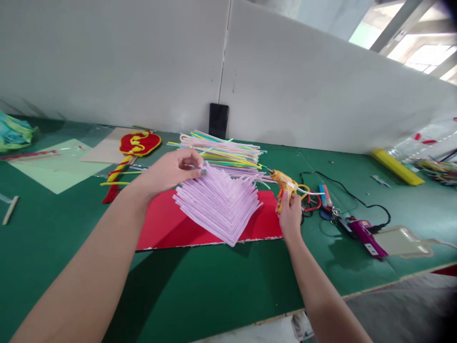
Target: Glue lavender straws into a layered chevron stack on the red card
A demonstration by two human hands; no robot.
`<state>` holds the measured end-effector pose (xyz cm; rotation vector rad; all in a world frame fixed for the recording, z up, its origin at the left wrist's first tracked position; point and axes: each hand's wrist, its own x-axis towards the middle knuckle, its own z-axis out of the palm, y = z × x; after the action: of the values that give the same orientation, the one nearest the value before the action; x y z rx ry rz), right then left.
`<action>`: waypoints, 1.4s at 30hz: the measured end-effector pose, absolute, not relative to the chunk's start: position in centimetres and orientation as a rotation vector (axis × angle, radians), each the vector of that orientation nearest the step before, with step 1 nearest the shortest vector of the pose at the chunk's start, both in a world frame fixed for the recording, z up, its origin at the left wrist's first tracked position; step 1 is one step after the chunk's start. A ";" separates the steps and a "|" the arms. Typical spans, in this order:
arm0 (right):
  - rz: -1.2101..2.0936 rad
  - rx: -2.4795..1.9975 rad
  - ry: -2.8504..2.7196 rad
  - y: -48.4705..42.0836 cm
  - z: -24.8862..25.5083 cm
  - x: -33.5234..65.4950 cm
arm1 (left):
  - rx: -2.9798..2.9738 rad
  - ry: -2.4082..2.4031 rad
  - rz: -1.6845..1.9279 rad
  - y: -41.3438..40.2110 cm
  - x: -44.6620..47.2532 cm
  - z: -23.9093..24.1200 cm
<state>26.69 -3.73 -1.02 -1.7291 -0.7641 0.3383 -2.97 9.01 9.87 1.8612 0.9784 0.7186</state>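
My left hand pinches the upper left edge of a pale purple heart-shaped piece built from rows of straws, which lies on a red board. My right hand grips the handle of a yellow glue gun, just right of the board, its nozzle pointing left toward the straws. Behind the heart lies a loose pile of coloured straws.
A green mat covers the table. A red and yellow ornament with a tassel lies at back left. A black phone leans on the white wall. A purple tool with a black cord, keys and a yellow box sit at right.
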 end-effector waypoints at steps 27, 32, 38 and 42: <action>0.308 -1.611 -0.719 -3.9 -0.8 26.7 | 1.800 0.940 0.480 12.5 -4.6 4.4; 0.313 -1.620 -0.723 -3.9 -0.7 26.7 | 1.734 1.016 0.414 11.8 -4.4 5.2; 0.316 -1.605 -0.736 -3.9 -0.6 26.6 | 1.687 1.066 0.371 10.4 -3.7 7.3; 0.318 -1.606 -0.744 -3.9 -0.5 26.5 | 1.776 1.135 0.230 10.5 -3.8 7.3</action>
<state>26.48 -3.88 -0.53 -1.6059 -0.7437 0.3180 -3.75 10.53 7.26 1.7759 1.1354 0.2297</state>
